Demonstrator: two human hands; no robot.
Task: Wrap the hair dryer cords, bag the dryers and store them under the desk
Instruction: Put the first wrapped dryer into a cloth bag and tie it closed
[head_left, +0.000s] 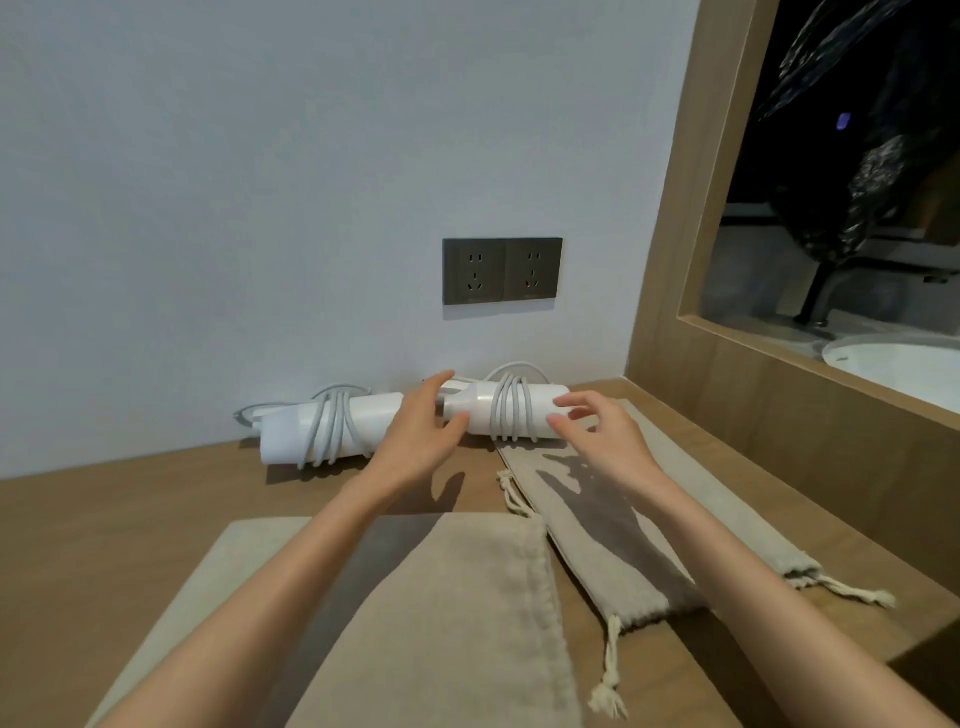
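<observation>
Pale wall with a dark double socket (502, 270) backs a wooden desk (130, 519); off to the right, a wood-framed opening shows a sink (898, 364).

Two white dryers lie end to end along the wall. The left dryer (291, 436) has its cord (332, 431) wound round the body. The right dryer (480, 410) is wound the same way with its own cord (511, 410), and one loose loop stands up behind it. It lies at the far end of the far bag (649, 519), a beige drawstring bag that runs back toward the person with its gathered, tasselled mouth nearest them. The near bag (441, 623) lies flat between the forearms.

Both hands are at the right dryer. The left hand (415, 436) brackets its left end, fingers over the top and thumb in front. Whether it has closed on the dryer I cannot tell. The right hand (608, 436) is spread, its loosely curved fingertips at the dryer's right end, touching it or just short.

Wrapping looks finished on both dryers, so bagging seems to be the step in hand, starting with the right one. The next move calls for a firm hold across the coils so they do not slip as the dryer is lifted. One hand must then come free to open a bag's mouth, since both bags lie flat and closed. The loose loop could snag on the hem.
</observation>
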